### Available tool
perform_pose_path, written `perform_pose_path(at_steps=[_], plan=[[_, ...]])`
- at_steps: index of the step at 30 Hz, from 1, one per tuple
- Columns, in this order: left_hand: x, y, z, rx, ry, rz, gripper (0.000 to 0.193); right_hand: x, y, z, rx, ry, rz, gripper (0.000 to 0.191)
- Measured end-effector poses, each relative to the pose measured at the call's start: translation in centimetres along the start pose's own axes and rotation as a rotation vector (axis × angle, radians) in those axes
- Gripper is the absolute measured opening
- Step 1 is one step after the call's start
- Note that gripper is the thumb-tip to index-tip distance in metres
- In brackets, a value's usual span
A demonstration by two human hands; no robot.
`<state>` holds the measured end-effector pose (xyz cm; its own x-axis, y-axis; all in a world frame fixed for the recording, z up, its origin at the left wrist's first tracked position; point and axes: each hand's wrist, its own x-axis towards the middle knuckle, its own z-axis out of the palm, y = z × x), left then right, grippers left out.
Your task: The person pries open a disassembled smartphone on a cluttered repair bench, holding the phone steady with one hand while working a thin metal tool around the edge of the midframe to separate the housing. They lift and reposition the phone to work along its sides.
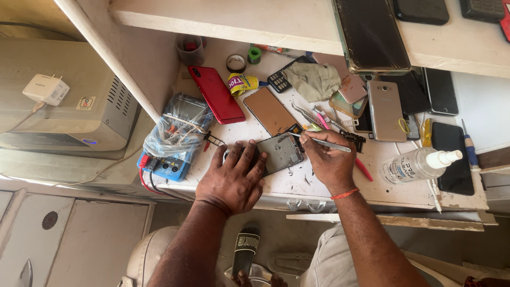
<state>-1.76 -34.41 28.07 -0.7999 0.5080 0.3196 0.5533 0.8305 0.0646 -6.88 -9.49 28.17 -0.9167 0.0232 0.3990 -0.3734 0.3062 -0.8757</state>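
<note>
Grey opened phone (280, 153) lies pinned flat by the spread left hand (232, 178) so the right hand (326, 159), pinching a screwdriver (324, 142), can work steadily.

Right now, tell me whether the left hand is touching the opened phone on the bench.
Touching. The head view shows the left hand pressed flat, its fingers lying over the left end of the opened phone, with no gap.
</note>
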Motion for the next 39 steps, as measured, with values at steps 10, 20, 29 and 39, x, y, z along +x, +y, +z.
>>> perform_pose_path(at_steps=[10, 20, 29, 39], plan=[[0.0, 0.1, -0.5, -0.005, 0.002, 0.003, 0.059, 0.0, -0.3, 0.0, 0.029, -0.001, 0.02, 0.014], [-0.2, 0.4, -0.7, -0.031, 0.055, 0.013, 0.06, -0.7, -0.1, 0.1, -0.068, 0.058, 0.138, 0.013], [0.2, 0.0, -2.8, -0.025, 0.034, 0.024, 0.061, -0.5, -3.8, 0.6, -0.051, 0.121, -0.104, 0.014], [-0.3, -0.2, -4.2, -0.045, 0.056, -0.006, 0.059, -1.6, -5.6, 1.8, -0.016, 0.122, -0.088, 0.012]])
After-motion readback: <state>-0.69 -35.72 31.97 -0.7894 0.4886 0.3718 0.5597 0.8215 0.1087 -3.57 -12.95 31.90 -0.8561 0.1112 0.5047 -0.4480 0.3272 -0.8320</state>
